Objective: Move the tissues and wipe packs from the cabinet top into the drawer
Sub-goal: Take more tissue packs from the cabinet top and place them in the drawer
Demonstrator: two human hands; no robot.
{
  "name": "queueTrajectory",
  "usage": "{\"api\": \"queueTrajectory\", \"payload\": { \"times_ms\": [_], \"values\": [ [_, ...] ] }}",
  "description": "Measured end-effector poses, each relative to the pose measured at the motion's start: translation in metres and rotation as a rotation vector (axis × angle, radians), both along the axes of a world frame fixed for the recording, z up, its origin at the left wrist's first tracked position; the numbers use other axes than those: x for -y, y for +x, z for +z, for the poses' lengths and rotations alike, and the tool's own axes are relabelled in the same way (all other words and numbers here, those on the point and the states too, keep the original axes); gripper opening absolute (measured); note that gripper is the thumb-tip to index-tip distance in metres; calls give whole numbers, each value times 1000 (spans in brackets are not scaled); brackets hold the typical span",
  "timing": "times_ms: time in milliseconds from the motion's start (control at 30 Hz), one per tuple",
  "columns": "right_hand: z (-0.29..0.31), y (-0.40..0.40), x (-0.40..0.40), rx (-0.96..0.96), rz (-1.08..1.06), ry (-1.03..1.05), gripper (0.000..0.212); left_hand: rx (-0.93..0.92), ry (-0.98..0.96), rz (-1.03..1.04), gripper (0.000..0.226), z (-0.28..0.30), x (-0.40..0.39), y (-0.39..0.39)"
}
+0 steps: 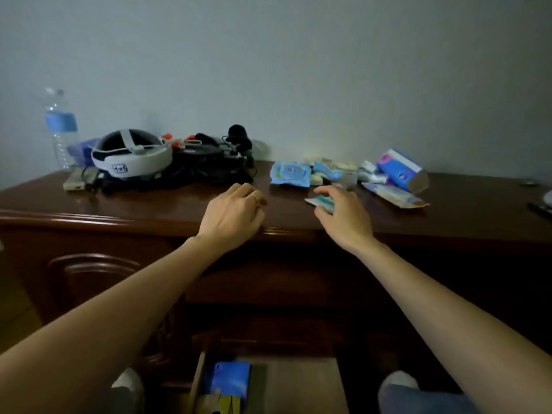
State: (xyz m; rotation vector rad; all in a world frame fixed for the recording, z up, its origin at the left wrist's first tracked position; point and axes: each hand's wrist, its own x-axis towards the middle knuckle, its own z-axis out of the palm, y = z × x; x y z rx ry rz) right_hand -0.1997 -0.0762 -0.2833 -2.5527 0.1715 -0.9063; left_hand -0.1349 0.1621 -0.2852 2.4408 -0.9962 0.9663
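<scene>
On the dark wooden cabinet top [149, 201] lie several tissue and wipe packs: a light blue wipe pack [289, 173], small pale packs [331, 170] behind it, a blue-and-purple tissue box [401, 170] tipped on its side, and a flat pack [394, 196] in front of it. My right hand [343, 215] curls over a small white-and-green pack [319, 202], fingers touching it. My left hand [234, 215] rests on the cabinet edge, fingers curled, holding nothing. Below, the open drawer [304, 383] holds a blue pack [231, 380].
At the left of the top stand a water bottle [61, 130], a white-and-black headset [131, 156] and a tangle of black cables and gear [215, 162]. Dark objects lie at the far right edge [539, 209]. My knees [400, 392] flank the drawer.
</scene>
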Motion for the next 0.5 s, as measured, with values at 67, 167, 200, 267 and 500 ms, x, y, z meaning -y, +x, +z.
{"api": "queueTrajectory", "payload": {
  "times_ms": [67,167,200,267,500],
  "values": [
    [2,22,23,-275,-82,-109,52,-102,15,37,32,8,21,21],
    [-6,46,41,-494,-124,-240,60,-231,36,36,44,8,54,52],
    [-7,52,46,-488,-113,-218,60,-256,46,18,47,7,68,61],
    [-1,63,61,-391,-106,-136,55,-264,62,-50,51,8,99,78],
    [46,99,195,-61,-635,-48,74,-450,336,-235,68,-7,237,112]
  ]
}}
